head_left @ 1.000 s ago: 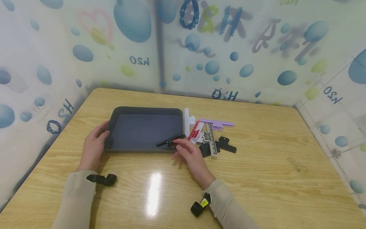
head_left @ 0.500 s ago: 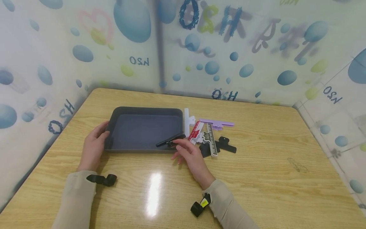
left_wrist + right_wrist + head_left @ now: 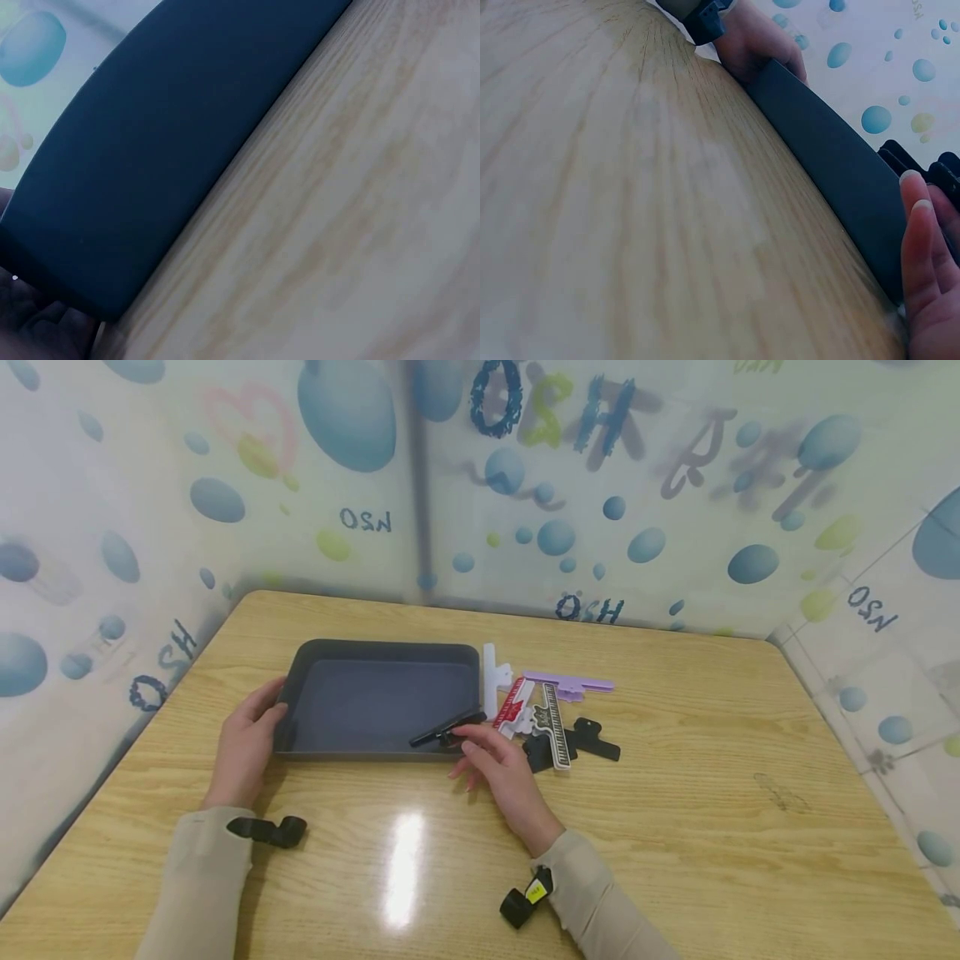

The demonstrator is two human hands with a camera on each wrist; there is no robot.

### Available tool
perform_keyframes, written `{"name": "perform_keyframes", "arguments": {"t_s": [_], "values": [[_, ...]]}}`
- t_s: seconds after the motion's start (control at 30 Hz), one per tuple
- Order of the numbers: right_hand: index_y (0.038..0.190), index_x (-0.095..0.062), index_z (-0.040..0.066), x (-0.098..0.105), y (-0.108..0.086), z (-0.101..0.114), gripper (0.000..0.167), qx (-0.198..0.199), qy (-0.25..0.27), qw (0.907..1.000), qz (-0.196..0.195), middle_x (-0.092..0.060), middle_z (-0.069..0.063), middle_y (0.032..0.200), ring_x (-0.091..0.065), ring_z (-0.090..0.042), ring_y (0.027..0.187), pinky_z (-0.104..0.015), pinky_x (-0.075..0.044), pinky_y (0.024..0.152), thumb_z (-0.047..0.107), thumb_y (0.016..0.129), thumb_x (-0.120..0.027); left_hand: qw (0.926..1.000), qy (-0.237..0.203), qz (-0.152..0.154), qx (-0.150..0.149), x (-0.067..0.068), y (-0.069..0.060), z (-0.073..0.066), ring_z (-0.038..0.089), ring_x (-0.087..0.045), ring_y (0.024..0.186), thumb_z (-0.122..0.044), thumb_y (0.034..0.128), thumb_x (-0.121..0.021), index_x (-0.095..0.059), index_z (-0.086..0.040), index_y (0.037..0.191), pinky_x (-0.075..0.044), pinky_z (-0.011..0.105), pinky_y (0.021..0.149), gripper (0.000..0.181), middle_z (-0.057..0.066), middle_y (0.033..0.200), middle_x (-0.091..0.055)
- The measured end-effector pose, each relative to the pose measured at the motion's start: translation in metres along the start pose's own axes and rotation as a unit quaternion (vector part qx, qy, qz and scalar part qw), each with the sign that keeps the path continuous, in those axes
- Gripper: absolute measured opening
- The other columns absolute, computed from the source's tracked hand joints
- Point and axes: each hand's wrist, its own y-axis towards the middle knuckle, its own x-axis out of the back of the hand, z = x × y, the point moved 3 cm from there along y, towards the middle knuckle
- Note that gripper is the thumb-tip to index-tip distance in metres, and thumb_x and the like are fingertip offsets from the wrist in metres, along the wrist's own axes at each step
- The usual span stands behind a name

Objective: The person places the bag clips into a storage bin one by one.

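Observation:
A dark grey rectangular tray (image 3: 360, 754) lies on the table. My left hand (image 3: 246, 743) holds its left end, with the thumb at the rim; in the left wrist view the tray's outer wall (image 3: 150, 142) covers most of that hand. Over the tray's front right corner, my right hand (image 3: 506, 777) pinches a black clip (image 3: 431, 734) between thumb and fingertips. The right wrist view shows the same black clip (image 3: 901, 159) raised above the rim, partly behind the fingers (image 3: 921, 247). Whether the clip touches the tray, I cannot tell.
Right of the tray lie a white clip (image 3: 491, 681), a purple clip (image 3: 581, 682), a red-and-white clip (image 3: 513, 702), a black-and-white clip (image 3: 557, 731) and black clips (image 3: 596, 742), some overlapping. A patterned wall (image 3: 480, 527) stands behind the wooden table (image 3: 712, 793).

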Motion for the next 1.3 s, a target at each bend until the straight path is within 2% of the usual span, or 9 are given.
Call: {"name": "perform_keyframes", "arguments": {"t_s": [0.53, 0.73, 0.83, 1.1, 1.3], "values": [[0.117, -0.056, 0.017, 0.001, 0.001, -0.002, 0.029, 0.010, 0.000, 0.9999, 0.001, -0.056, -0.020, 0.101, -0.061, -0.027, 0.077, -0.031, -0.050, 0.057, 0.028, 0.092, -0.050, 1.0000, 0.001, -0.002, -0.001, 0.000, 0.001, 0.003, 0.018, -0.027, 0.129, -0.031, 0.0958, -0.037, -0.034, -0.021, 0.139, -0.024, 0.040, 0.105, 0.044, 0.001, 0.143, -0.030], [0.120, -0.054, 0.017, 0.001, 0.002, -0.002, 0.029, 0.012, 0.004, 0.9999, 0.005, -0.057, -0.012, 0.111, -0.061, -0.028, 0.080, -0.032, -0.051, 0.058, 0.025, 0.092, -0.049, 1.0000, 0.004, -0.006, -0.003, -0.001, 0.001, 0.004, 0.017, -0.027, 0.129, -0.032, 0.0957, -0.037, -0.034, -0.021, 0.139, -0.024, 0.040, 0.105, 0.044, 0.001, 0.143, -0.031], [0.122, -0.052, 0.014, -0.001, 0.000, 0.003, 0.030, 0.017, 0.010, 0.9997, 0.013, -0.056, -0.013, 0.115, -0.062, -0.029, 0.082, -0.033, -0.051, 0.058, 0.021, 0.093, -0.047, 1.0000, 0.004, -0.006, -0.004, -0.001, 0.001, 0.004, 0.018, -0.027, 0.129, -0.032, 0.0957, -0.037, -0.034, -0.020, 0.139, -0.024, 0.040, 0.104, 0.045, 0.002, 0.143, -0.031], [0.119, -0.053, 0.005, -0.005, -0.005, 0.020, 0.029, 0.016, 0.007, 0.9997, 0.014, -0.057, -0.018, 0.111, -0.061, -0.030, 0.081, -0.033, -0.051, 0.058, 0.016, 0.094, -0.046, 1.0000, 0.003, -0.005, -0.003, -0.001, 0.001, 0.004, 0.019, -0.029, 0.128, -0.031, 0.0958, -0.037, -0.034, -0.020, 0.139, -0.025, 0.040, 0.104, 0.045, 0.002, 0.143, -0.030], [0.119, -0.054, 0.008, -0.003, -0.001, 0.010, 0.028, 0.014, 0.009, 0.9998, 0.014, -0.058, -0.015, 0.111, -0.062, -0.029, 0.080, -0.032, -0.051, 0.058, 0.017, 0.093, -0.047, 1.0000, 0.005, -0.005, -0.001, -0.001, 0.002, 0.004, 0.019, -0.028, 0.129, -0.032, 0.0958, -0.037, -0.033, -0.020, 0.139, -0.024, 0.040, 0.105, 0.045, 0.002, 0.143, -0.030]]}}
